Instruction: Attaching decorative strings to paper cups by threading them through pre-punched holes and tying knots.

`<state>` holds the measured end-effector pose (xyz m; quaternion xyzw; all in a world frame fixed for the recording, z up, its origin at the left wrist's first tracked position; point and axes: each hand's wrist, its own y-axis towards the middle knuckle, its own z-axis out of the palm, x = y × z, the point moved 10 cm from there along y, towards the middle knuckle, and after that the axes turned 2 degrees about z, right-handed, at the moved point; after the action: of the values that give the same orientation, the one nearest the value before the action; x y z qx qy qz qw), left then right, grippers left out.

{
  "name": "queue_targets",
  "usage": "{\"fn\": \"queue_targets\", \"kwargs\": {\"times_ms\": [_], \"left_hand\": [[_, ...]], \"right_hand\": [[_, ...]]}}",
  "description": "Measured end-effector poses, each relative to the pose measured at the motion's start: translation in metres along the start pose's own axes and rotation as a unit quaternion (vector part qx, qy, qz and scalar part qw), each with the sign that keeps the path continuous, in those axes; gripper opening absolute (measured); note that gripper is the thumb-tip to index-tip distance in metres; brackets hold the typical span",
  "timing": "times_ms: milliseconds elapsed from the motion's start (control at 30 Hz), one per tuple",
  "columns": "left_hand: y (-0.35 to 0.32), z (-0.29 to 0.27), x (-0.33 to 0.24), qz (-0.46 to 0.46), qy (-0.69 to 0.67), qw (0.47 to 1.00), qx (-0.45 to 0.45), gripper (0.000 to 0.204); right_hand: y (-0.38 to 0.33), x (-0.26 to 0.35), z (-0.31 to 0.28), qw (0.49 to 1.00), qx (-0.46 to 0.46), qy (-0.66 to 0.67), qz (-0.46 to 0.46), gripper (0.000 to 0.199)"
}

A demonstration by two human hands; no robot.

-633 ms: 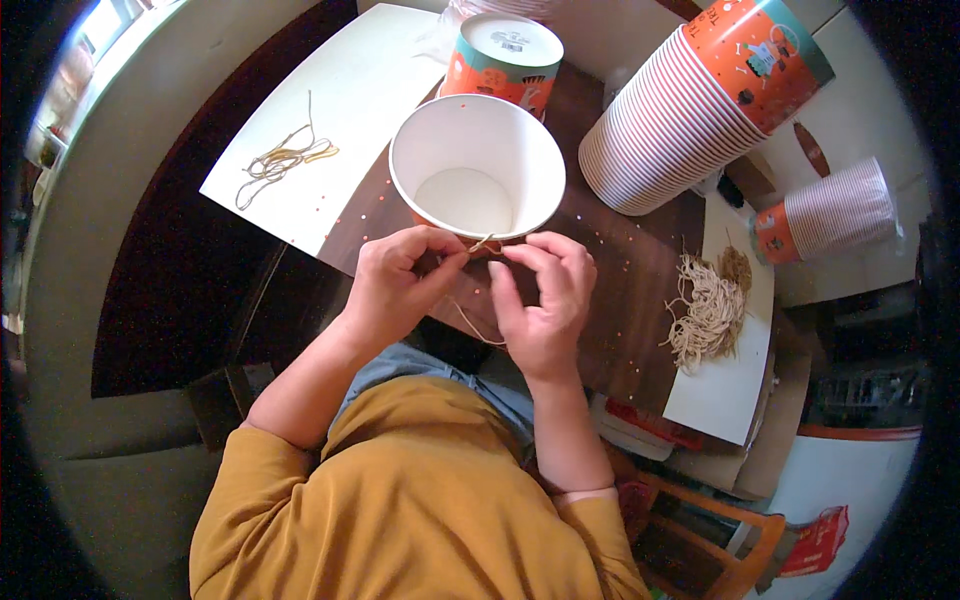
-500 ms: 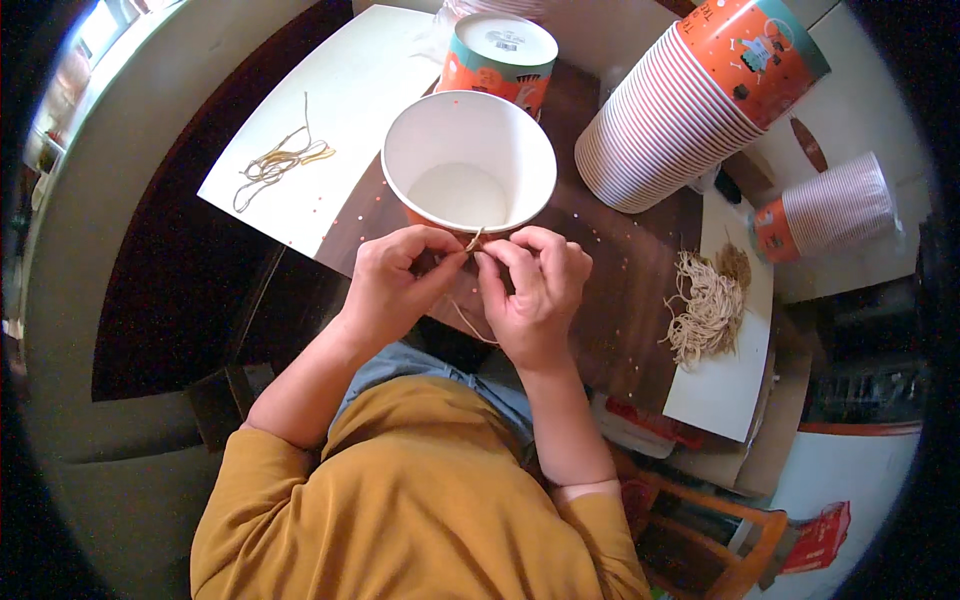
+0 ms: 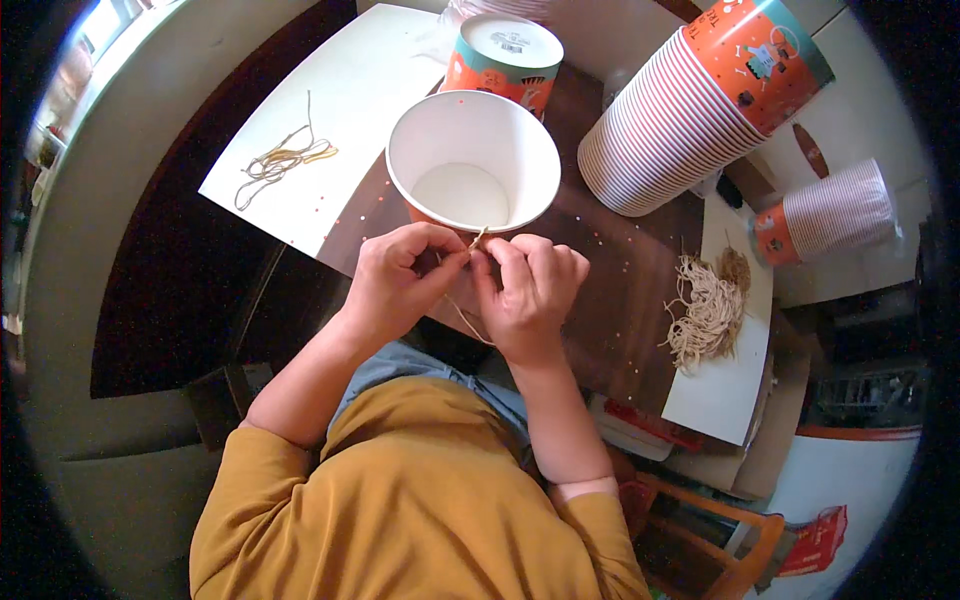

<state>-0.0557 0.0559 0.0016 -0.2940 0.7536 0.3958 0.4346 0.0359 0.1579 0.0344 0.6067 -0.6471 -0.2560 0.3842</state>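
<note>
A large paper bucket (image 3: pixel 470 160), white inside and orange outside, stands open on the brown table in front of me. At its near rim, a beige cord (image 3: pixel 466 318) runs up between my fingers, with a short end showing above them by the rim. My left hand (image 3: pixel 402 275) pinches the cord between thumb and forefinger. Close against it, my right hand (image 3: pixel 530 290) also pinches the cord, its thumb and forefinger pressed together. Between the fingertips the cord is mostly hidden, so I cannot tell whether it is knotted. Below my hands the cord hangs in a loose curve.
Behind the bucket stands an upside-down bucket (image 3: pixel 505 70). A tall leaning stack of buckets (image 3: pixel 680 120) is at the right, with a wrapped stack (image 3: pixel 825 212) beyond. Beige cords (image 3: pixel 708 312) lie on white board at the right, loose strings (image 3: pixel 283 160) on white board at the left.
My right fingers have drawn in slightly closer to the left ones. The cord's short end at the rim stands up a little more. Both hands keep pinching the cord.
</note>
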Motion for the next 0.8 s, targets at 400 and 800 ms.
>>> {"fn": "queue_targets", "kwargs": {"times_ms": [400, 800], "left_hand": [[0.001, -0.004, -0.016, 0.055, 0.082, 0.995, -0.009, 0.011], [-0.030, 0.027, 0.010, -0.214, -0.272, 0.913, 0.218, 0.018]], "right_hand": [[-0.004, -0.006, -0.004, 1.000, 0.008, -0.023, -0.017, 0.011], [-0.006, -0.001, -0.021, 1.000, 0.008, 0.020, -0.015, 0.034]]}}
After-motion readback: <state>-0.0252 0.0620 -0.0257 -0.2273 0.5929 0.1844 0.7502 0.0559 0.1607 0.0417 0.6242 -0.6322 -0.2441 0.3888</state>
